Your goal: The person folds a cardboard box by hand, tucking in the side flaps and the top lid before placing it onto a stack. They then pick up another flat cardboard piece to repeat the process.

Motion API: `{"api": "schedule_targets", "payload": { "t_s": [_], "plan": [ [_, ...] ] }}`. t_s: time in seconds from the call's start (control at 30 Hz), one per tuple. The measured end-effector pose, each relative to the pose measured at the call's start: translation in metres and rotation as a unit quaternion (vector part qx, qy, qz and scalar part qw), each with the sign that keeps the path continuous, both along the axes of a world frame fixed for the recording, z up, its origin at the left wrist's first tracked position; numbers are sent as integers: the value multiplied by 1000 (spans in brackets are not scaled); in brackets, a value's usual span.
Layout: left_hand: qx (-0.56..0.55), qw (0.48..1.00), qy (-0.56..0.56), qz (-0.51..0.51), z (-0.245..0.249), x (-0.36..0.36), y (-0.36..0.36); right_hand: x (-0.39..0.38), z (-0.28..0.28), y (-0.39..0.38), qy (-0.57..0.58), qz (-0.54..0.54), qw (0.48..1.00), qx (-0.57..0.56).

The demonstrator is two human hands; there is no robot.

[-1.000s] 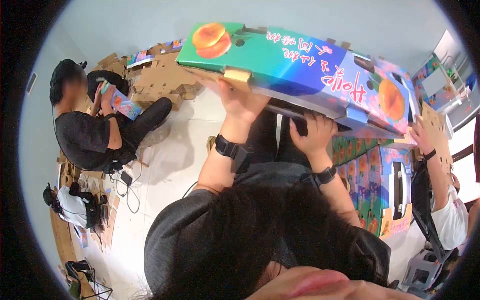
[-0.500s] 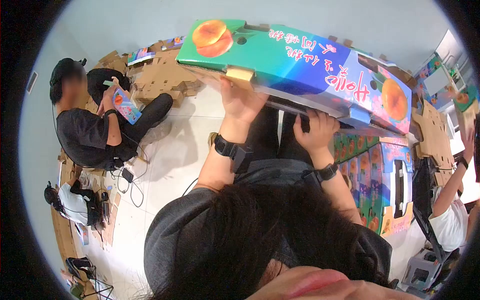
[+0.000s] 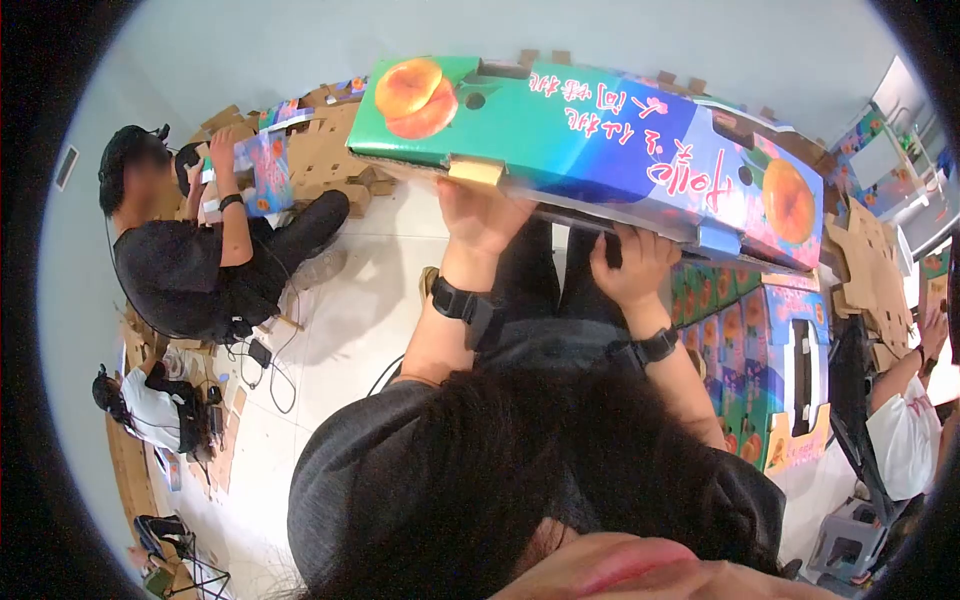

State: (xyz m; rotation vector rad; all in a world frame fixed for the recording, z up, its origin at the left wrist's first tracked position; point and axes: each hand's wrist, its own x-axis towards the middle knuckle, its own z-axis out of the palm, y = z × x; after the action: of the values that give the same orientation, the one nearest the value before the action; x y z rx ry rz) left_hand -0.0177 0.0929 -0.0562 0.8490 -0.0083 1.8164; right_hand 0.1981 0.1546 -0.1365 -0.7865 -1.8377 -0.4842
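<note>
A long cardboard peach carton [image 3: 600, 150], green to blue to pink with printed peaches and lettering upside down to me, is held out in front of me. A tan tab [image 3: 476, 172] and a pale blue tab [image 3: 719, 241] show along its near edge. My left hand [image 3: 482, 215] is turned up beneath the carton's left part, its fingertips hidden behind it. Right of it, my right hand [image 3: 638, 262] grips the carton's near lower edge, with the fingers bent and partly hidden underneath. Both wrists wear black bands.
Stacked peach cartons [image 3: 745, 350] stand to my right. Flat brown cardboard [image 3: 320, 160] lies along the wall ahead. A co-worker [image 3: 180, 230] sits at left, handling a printed carton [image 3: 265, 175]. Others work at lower left and far right. Cables [image 3: 275, 375] lie on the floor.
The carton's left end has dipped slightly, with my left hand moving down a little. The seated co-worker at left has lifted and turned a printed carton. The far-right co-worker's arm has lowered.
</note>
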Motion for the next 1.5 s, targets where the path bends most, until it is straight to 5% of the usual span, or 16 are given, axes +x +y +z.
{"api": "schedule_targets", "payload": {
  "t_s": [0.77,0.9,1.03,1.13,1.43,1.5],
  "plan": [
    [38,997,48,-55,8,18,-15,13,22,-5,9,31,999,10],
    [20,999,7,-49,2,7,-12,16,38,-10,61,102,989,-85],
    [-23,1000,-11,7,25,16,-10,37,85,-22,308,320,854,-272],
    [-37,999,-2,37,29,15,-8,48,109,-28,413,480,626,-455],
    [-32,999,-4,23,25,16,-10,47,90,-8,417,681,238,-552],
    [-20,1000,-4,13,22,17,-10,41,90,-7,447,663,269,-537]
  ]
}}
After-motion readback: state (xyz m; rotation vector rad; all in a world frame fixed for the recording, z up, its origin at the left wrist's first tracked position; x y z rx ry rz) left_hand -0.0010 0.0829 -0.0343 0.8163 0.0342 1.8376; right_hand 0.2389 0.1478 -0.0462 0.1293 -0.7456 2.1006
